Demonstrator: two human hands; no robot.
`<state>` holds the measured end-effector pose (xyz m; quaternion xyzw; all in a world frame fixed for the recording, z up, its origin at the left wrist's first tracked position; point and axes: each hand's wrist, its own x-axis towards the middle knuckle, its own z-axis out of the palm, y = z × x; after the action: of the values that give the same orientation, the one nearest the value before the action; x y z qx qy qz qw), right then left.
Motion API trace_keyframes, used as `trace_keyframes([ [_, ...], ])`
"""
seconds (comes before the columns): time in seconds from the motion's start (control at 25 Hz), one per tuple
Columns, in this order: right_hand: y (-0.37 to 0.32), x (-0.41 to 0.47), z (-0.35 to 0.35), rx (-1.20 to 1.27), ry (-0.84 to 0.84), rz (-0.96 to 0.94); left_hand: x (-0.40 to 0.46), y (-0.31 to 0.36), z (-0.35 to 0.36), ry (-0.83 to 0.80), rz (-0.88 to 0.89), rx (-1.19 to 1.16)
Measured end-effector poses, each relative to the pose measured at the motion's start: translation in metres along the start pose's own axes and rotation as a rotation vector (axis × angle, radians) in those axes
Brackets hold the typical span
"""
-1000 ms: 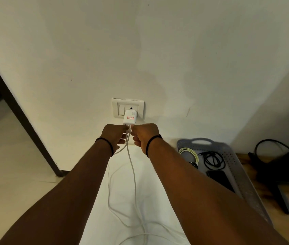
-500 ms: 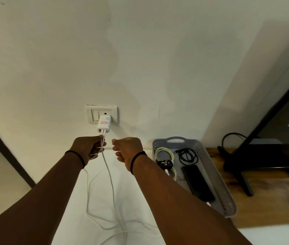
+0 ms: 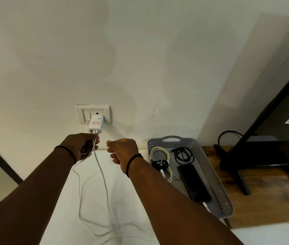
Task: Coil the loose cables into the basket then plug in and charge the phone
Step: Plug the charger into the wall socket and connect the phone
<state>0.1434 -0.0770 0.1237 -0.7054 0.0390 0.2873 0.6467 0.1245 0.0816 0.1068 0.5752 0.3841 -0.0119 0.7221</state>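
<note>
White wall, centre: charger [image 3: 95,126] in socket [image 3: 93,113]. Left hand [image 3: 80,145] fingers grip white cable [image 3: 100,171]; right hand [image 3: 123,151] fingers loosely curled, holding nothing.

Both bare forearms reach forward side by side, each with a dark band at the wrist. The left hand [image 3: 81,146] is raised slightly higher, back of the hand up, fingers curled and pinching. The right hand [image 3: 122,152] hangs just beside it, apart, fingers loosely curled inward, gripping nothing.
</note>
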Motion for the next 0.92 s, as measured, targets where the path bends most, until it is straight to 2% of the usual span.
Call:
trace_keyframes([
  [0.32, -0.003, 0.002, -0.008, 0.001, 0.013, -0.022, 0.004, 0.002, 0.005, -0.025, -0.007, -0.100],
  [0.56, 0.007, -0.005, -0.020, -0.057, 0.050, 0.018, 0.004, -0.003, -0.012, -0.015, 0.164, 0.108],
  [0.64, 0.010, -0.004, -0.021, -0.073, 0.068, 0.019, 0.008, -0.002, -0.019, 0.010, 0.169, 0.148],
  [0.92, 0.015, 0.012, -0.022, -0.117, 0.072, 0.039, 0.046, 0.005, -0.019, 0.146, 0.180, 0.062],
])
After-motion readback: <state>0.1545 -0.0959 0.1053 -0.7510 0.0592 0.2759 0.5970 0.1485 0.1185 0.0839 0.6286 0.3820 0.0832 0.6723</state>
